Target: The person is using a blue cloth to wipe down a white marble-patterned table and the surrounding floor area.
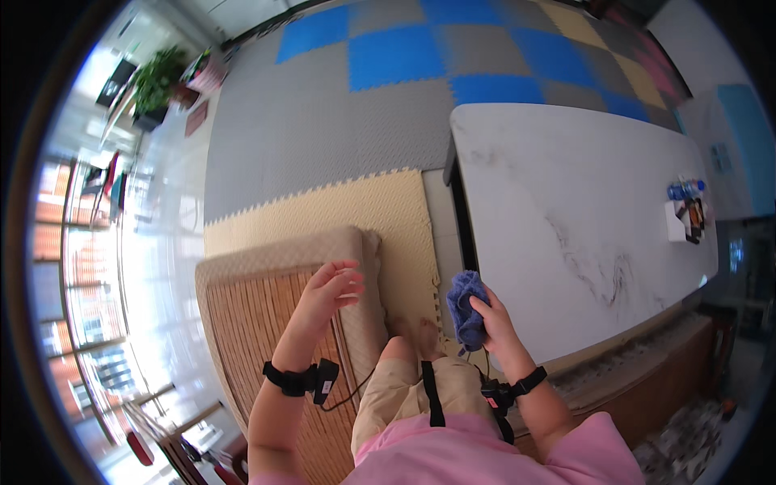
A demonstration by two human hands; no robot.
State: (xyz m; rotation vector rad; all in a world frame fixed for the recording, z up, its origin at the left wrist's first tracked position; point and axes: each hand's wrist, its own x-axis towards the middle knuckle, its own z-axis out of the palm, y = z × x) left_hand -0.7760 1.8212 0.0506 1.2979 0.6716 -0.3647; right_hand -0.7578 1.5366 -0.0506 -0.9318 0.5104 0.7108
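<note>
A crumpled blue cloth (467, 309) is gripped in my right hand (498, 321), beside the near left edge of a white marble-patterned table (582, 200). My left hand (335, 288) is raised with fingers apart and holds nothing. Beneath it is a padded beige seat (279, 254) topped with a mat of brown wooden slats (260, 321). Both of my wrists wear black straps with small devices, and a cable runs from the left one.
A white holder (674, 221) with small items and a blue-capped bottle (684, 191) stand at the table's far right. Foam mats (315, 133) cover the floor ahead. A potted plant (159, 79) stands at the upper left. A brown bench (642, 370) is at the lower right.
</note>
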